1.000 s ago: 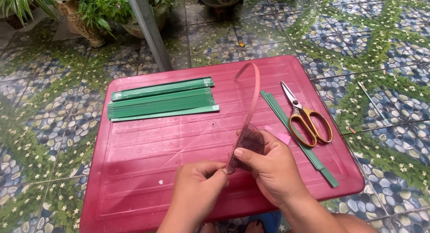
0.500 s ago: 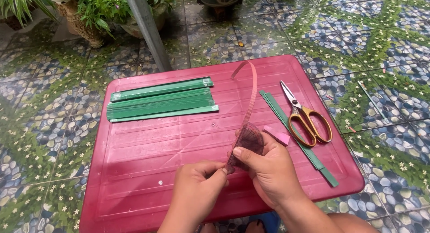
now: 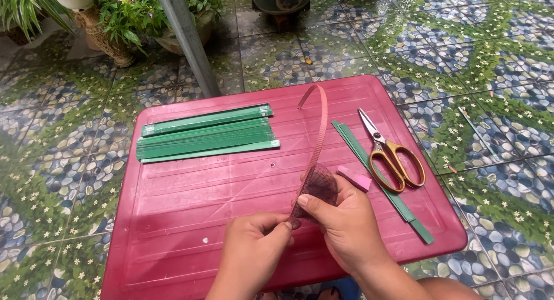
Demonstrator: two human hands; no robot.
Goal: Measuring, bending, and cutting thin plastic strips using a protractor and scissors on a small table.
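A red plastic tabletop (image 3: 190, 219) stands on a floor (image 3: 490, 63) of green and blue pebble-patterned tiles. A stack of green strips (image 3: 206, 134) lies at its far left part. Yellow-handled scissors (image 3: 392, 153) lie at the right, just beside two long green strips (image 3: 381, 179). Potted plants (image 3: 124, 11) and a grey pole (image 3: 184, 37) stand beyond the far edge.

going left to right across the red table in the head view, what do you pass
stack of green strips → left hand → pink strip held up by both hands → right hand → small pink piece → scissors with yellow handles
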